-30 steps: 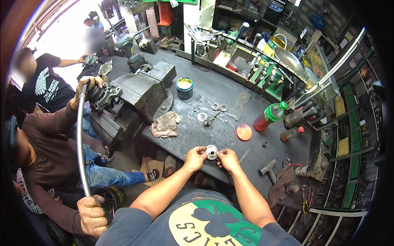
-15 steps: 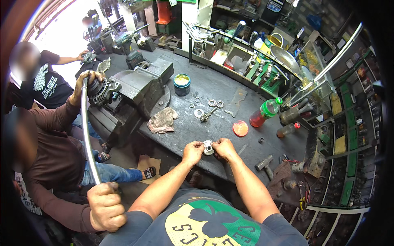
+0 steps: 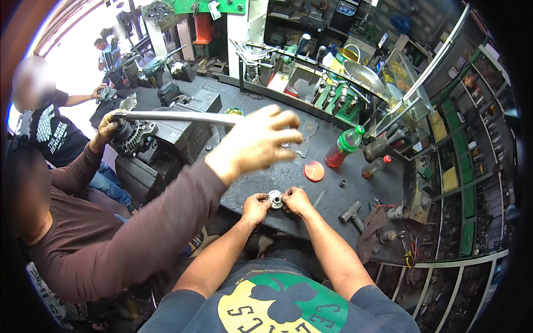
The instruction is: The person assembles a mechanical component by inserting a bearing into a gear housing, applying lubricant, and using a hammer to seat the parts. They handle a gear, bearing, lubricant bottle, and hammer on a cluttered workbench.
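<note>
Over the near edge of the dark workbench [image 3: 244,186], my left hand [image 3: 256,207] and my right hand [image 3: 297,201] pinch a small round metal part [image 3: 275,198] from its two sides. The part is silvery and has a dark hole in a raised hub at its middle. Both hands have their fingers closed on its rim. A co-worker's hand [image 3: 256,139], fingers spread, is raised above the bench in front of mine. It hides most of the small rings and the shaft-like piece lying there.
The co-worker's long metal bar [image 3: 172,116] crosses above the vise [image 3: 166,161], by a finned part [image 3: 132,136]. A red lid [image 3: 314,171], a green-topped bottle [image 3: 344,147], a smaller bottle [image 3: 376,166] and a hammer [image 3: 352,214] lie or stand to the right.
The co-worker's bar has swung from upright to nearly level, and their near arm now reaches across the bench. My hands keep hold of the round part. The view has shifted slightly.
</note>
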The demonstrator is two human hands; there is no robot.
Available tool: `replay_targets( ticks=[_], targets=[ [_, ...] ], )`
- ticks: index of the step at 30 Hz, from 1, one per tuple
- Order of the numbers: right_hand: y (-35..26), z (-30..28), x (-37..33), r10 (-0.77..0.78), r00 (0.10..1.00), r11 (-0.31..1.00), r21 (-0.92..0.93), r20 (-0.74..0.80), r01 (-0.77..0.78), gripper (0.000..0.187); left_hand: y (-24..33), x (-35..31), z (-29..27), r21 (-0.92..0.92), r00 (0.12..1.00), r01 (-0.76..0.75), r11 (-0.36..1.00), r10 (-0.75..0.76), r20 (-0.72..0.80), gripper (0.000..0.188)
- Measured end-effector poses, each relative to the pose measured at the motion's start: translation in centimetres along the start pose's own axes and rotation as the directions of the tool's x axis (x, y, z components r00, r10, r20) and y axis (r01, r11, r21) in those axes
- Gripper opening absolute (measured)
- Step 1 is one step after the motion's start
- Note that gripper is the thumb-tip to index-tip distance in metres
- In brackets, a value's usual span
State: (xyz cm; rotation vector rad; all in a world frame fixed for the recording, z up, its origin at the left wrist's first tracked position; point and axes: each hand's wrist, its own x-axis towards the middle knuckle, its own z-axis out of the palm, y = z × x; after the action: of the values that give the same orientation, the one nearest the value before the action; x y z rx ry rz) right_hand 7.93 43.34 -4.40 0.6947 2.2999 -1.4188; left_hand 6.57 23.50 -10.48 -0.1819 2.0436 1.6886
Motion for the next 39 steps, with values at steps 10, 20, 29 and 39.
replay_targets(
  ticks=[10, 20, 29, 39],
  targets=[
    [0.6, 0.0, -0.4, -0.116, 0.992, 0.993, 0.002, 0.038, 0.116, 0.021, 1.7, -1.3, 0.8, -0.034, 0.985, 0.073, 0.997, -0.078, -0.157, 0.033],
    [-0.6, -0.4, 1.5, -0.304, 0.95, 0.905, -0.291, 0.068, 0.31, 0.038, 2.7, -3.5, 0.3, -0.191, 0.988, 0.109, 0.975, -0.127, -0.082, 0.043],
    [0.2, -0.9, 2.4, -0.155, 0.96, 0.978, -0.104, 0.233, 0.182, 0.027, 2.4, -3.6, 2.1, -0.034, 0.952, 0.021, 0.999, -0.03, -0.303, 0.033],
    [2.3, -2.5, -1.2, -0.311, 0.938, 0.943, -0.073, 0.15, 0.324, 0.034, 5.2, -7.7, 0.7, 0.534, 0.875, -0.347, 0.771, 0.471, -0.111, 0.062]
  ],
)
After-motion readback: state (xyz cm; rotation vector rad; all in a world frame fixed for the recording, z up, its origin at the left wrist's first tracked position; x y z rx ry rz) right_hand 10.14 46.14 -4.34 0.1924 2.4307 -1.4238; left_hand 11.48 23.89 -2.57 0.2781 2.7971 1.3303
